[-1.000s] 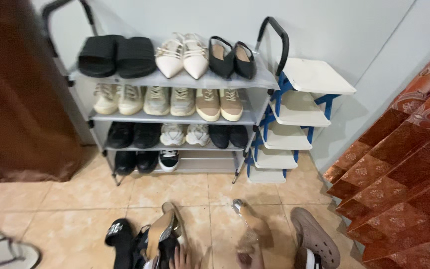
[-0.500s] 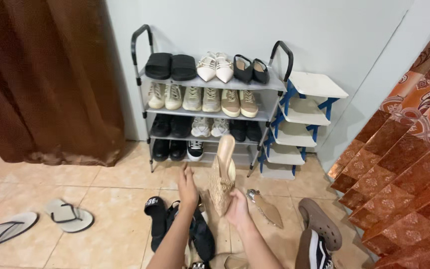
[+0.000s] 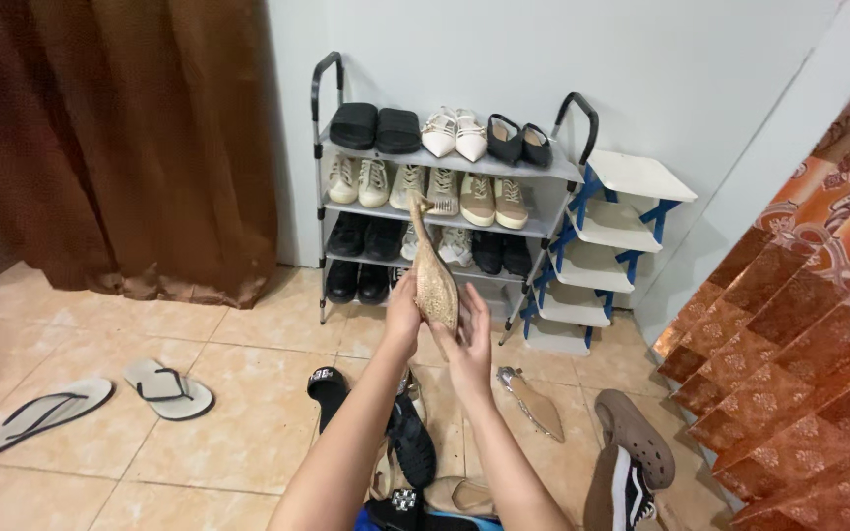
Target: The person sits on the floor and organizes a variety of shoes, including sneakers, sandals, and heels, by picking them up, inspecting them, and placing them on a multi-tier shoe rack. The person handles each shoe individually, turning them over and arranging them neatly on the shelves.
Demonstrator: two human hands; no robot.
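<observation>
My left hand and my right hand both hold a gold pointed heeled shoe, raised upright in front of the grey shoe rack. The left hand grips its left side, the right hand its lower right side. The matching gold shoe lies on the tiled floor to the right of my right arm. The rack's shelves hold black slides, white pointed flats, black flats, beige sneakers and dark shoes.
A white and blue small rack stands right of the grey one. Grey flip-flops lie at left on the floor. Black sandals, a taupe clog and a black sneaker lie near me. Brown curtain hangs left.
My left hand has come onto the gold shoe, which rose higher and turned toward the rack. The view shifted slightly right and up.
</observation>
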